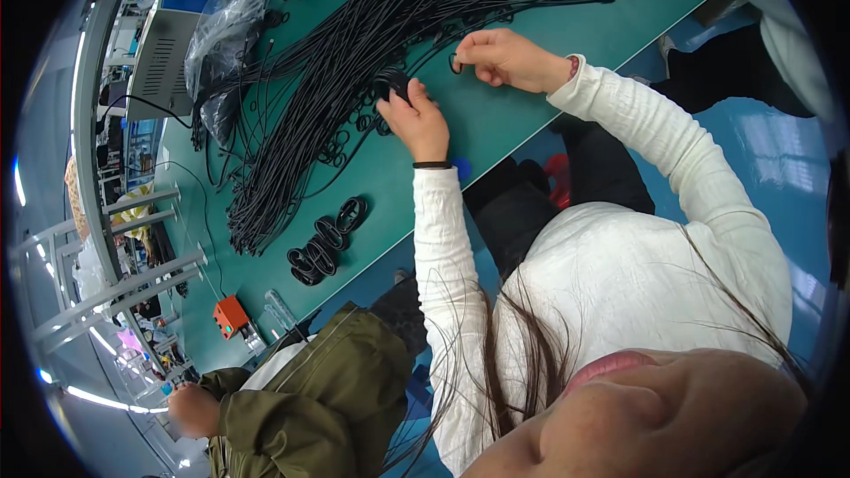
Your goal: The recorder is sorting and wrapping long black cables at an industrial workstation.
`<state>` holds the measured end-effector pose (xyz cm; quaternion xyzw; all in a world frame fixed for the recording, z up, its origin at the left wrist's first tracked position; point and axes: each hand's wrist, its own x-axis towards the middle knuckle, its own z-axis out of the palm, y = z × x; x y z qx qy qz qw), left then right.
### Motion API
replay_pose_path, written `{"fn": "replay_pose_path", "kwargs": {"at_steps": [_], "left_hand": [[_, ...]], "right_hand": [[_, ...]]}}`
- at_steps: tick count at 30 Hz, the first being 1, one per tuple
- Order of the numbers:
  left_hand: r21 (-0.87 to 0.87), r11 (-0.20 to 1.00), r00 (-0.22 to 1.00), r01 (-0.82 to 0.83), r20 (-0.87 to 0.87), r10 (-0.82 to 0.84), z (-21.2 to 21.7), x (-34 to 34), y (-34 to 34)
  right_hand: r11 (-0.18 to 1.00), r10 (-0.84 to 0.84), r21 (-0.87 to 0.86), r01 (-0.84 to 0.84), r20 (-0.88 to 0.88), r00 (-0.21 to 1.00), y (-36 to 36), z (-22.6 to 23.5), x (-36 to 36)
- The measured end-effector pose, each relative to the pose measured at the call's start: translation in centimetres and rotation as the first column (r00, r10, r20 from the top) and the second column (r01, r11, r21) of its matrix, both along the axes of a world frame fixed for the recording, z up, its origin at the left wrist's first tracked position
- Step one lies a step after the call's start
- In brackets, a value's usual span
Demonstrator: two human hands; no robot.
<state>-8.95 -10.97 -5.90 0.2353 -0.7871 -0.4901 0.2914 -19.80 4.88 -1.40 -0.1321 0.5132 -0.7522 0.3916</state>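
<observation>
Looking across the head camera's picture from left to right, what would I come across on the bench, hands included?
Grey vented box → orange box → coiled black cables → left hand → right hand, pinching a small black ring.

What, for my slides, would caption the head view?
Left hand holds coiled black cable; right hand pinches a black loop above a green table.

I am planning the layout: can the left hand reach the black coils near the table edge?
Probably yes: bare green tabletop lies between the left hand and the coils, though that hand seems to hold a black bundle.
</observation>
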Motion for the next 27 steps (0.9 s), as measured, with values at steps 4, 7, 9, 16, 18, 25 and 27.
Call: {"fn": "replay_pose_path", "kwargs": {"at_steps": [4, 7, 9, 16, 18, 25, 27], "left_hand": [[-0.577, 0.816, 0.999, -0.029, 0.012, 0.044, 3.0, -0.4, -0.5], [-0.701, 0.71, 0.985, 0.059, 0.155, 0.071, 3.9, 0.0, -1.8], [-0.739, 0.667, 0.976, 0.09, 0.198, 0.088, 4.8, 0.3, -2.8], [-0.049, 0.985, 0.918, 0.168, 0.371, -0.138, 9.4, -0.1, -6.6], [0.217, 0.97, 0.913, 0.111, 0.363, -0.186, 10.9, -0.2, -7.0], [0.19, 0.959, 0.977, 0.212, -0.06, -0.204, 9.1, -2.7, -1.9], [0.25, 0.955, 0.983, 0.161, -0.129, -0.132, 6.6, -3.4, 2.3]], "right_hand": [[0.988, 0.075, 0.15, -0.035, -0.268, 0.961, 0.4, -0.4, -1.0], [0.976, 0.147, 0.202, -0.084, -0.319, 0.936, 0.4, 0.0, -1.0], [0.972, 0.17, 0.214, -0.101, -0.338, 0.926, 0.4, 0.2, -1.1], [0.97, 0.178, 0.214, -0.115, -0.305, 0.936, 1.1, -0.1, -1.5], [0.967, 0.182, 0.228, -0.116, -0.29, 0.94, 1.1, -0.1, -1.5], [0.977, 0.183, 0.157, -0.144, -0.274, 0.944, 0.9, -0.1, -1.1], [0.98, 0.187, 0.117, -0.161, -0.264, 0.946, 0.8, 0.2, -0.6]]}}
